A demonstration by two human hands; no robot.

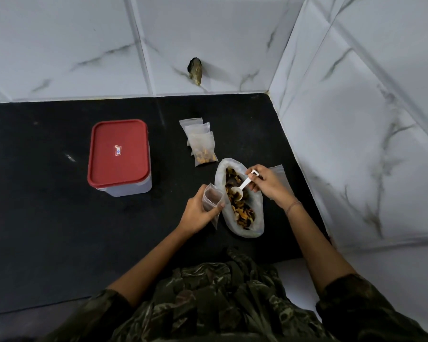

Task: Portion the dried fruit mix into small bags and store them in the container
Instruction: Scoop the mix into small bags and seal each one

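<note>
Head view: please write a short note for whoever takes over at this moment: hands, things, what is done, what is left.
Left hand holds a small bag, mouth open, beside the big bag.
Right hand holds the white scoop, its bowl in the dried fruit mix inside the big bag.
Stack of small bags lies behind the big bag; the front one shows fruit.
Container stands at left, red lid on.
Done: some bags portioned.
Left: fill the held bag, close it, then open the container and store all bags.
</note>
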